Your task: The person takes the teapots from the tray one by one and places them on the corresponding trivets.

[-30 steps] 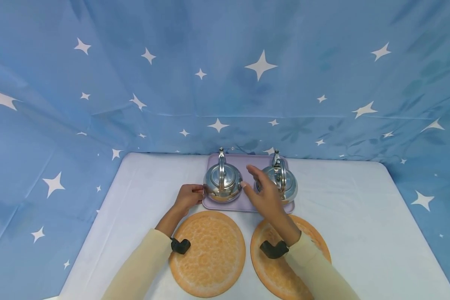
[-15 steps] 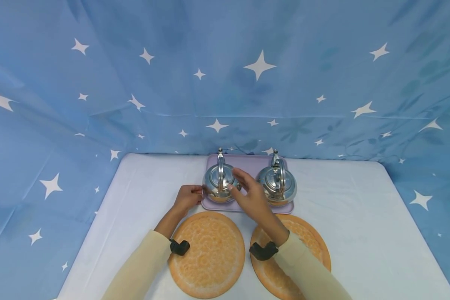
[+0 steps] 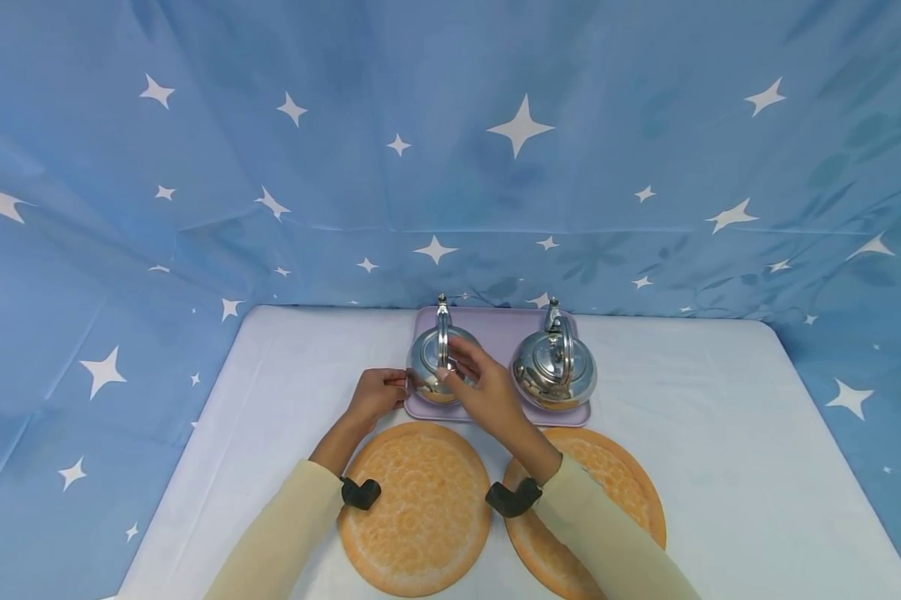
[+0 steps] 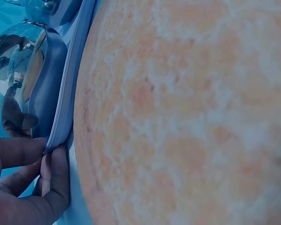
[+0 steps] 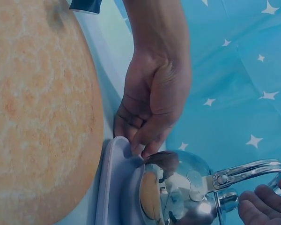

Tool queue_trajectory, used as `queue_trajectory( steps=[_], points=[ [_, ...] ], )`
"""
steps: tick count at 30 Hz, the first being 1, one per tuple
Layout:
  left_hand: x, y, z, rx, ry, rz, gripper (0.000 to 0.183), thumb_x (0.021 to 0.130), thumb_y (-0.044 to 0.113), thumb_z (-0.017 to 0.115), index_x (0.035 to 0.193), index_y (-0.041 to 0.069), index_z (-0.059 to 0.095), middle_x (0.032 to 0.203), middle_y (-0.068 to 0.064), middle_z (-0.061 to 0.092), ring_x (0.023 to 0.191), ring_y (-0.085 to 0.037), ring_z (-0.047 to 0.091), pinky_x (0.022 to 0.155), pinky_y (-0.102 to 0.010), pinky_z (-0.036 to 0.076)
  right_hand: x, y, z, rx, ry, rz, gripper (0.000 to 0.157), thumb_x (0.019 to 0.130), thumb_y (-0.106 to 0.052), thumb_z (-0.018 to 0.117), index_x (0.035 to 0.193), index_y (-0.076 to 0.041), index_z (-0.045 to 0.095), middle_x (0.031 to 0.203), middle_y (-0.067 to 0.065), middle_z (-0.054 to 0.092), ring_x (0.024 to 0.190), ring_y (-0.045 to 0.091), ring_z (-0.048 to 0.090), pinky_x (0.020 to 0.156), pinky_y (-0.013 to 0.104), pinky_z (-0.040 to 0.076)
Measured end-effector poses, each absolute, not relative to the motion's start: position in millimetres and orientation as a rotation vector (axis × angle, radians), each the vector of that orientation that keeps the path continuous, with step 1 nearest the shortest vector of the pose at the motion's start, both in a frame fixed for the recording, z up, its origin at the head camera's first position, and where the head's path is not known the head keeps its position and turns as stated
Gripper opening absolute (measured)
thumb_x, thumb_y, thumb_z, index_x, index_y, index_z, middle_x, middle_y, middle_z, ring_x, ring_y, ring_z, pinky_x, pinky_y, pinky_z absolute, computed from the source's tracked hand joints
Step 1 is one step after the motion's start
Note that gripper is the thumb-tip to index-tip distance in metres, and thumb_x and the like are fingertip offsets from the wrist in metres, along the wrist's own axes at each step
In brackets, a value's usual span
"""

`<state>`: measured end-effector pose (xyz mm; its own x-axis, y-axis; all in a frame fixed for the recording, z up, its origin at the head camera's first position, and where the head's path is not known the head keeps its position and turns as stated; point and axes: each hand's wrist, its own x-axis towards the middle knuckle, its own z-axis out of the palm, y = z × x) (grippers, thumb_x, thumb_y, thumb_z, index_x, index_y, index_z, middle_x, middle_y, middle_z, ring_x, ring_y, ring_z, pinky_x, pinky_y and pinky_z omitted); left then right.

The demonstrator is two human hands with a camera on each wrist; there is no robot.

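Two shiny metal kettles, a left one [image 3: 424,358] and a right one [image 3: 543,371], stand upright on a lilac tray [image 3: 495,321]. My left hand [image 3: 375,393] pinches the tray's near left corner, thumb above and fingers beneath in the left wrist view. My right hand [image 3: 488,396] is at the left kettle, thumb and fingers spread apart beside its raised handle [image 5: 253,168]. In the right wrist view its fingertips [image 5: 260,206] show close to the handle and lid knob; whether they touch is unclear. The hand covers part of that kettle's right side.
Two round bread-patterned placemats, a left one [image 3: 420,508] and a right one [image 3: 623,479], lie in front of the tray on a white table [image 3: 735,467]. My right forearm passes over the right placemat. A blue star-patterned cloth [image 3: 330,167] hangs behind the table.
My right hand has moved left, from in front of the right kettle to the left kettle's handle. The left hand stays at the tray's corner, and the tray and kettles have not moved.
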<state>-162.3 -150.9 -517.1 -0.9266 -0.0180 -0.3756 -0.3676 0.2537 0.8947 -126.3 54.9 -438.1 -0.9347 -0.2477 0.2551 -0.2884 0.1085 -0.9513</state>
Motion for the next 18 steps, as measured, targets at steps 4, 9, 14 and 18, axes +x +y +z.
queue_trajectory(
  steps=[4, 9, 14, 18],
  points=[
    [-162, -152, -518, -0.356, 2.249, 1.726, 0.041, 0.082, -0.011, 0.059, 0.123, -0.013, 0.059, 0.103, -0.019, 0.062, 0.083, -0.018, 0.062, 0.069, -0.027, 0.057, -133, 52, -454, 0.535, -2.306, 2.008, 0.050, 0.093, -0.007, 0.066, 0.138, 0.003, 0.048, 0.132, 0.021, 0.055, 0.122, 0.032, 0.054, 0.101, 0.042, 0.045],
    [-161, -152, -517, -0.383, 2.239, 1.748, 0.040, 0.082, -0.011, 0.060, 0.122, -0.012, 0.060, 0.102, -0.018, 0.063, 0.082, -0.017, 0.063, 0.069, -0.027, 0.057, -136, 48, -457, 0.480, -2.327, 2.059, 0.050, 0.094, -0.013, 0.066, 0.138, 0.000, 0.049, 0.130, 0.016, 0.057, 0.120, 0.026, 0.055, 0.098, 0.033, 0.047],
    [-162, -152, -518, -0.369, 2.235, 1.744, 0.039, 0.083, -0.010, 0.061, 0.122, -0.012, 0.060, 0.101, -0.017, 0.063, 0.082, -0.017, 0.063, 0.070, -0.027, 0.057, -139, 44, -456, 0.433, -2.336, 2.086, 0.049, 0.094, -0.011, 0.066, 0.137, 0.003, 0.049, 0.127, 0.016, 0.058, 0.118, 0.025, 0.057, 0.096, 0.026, 0.047],
    [-163, -152, -519, -0.372, 2.235, 1.738, 0.039, 0.083, -0.010, 0.061, 0.122, -0.012, 0.060, 0.101, -0.017, 0.063, 0.082, -0.017, 0.063, 0.070, -0.028, 0.057, -140, 43, -454, 0.440, -2.347, 2.121, 0.046, 0.094, -0.011, 0.064, 0.135, 0.005, 0.050, 0.123, 0.016, 0.061, 0.113, 0.026, 0.059, 0.092, 0.027, 0.050]
  ],
)
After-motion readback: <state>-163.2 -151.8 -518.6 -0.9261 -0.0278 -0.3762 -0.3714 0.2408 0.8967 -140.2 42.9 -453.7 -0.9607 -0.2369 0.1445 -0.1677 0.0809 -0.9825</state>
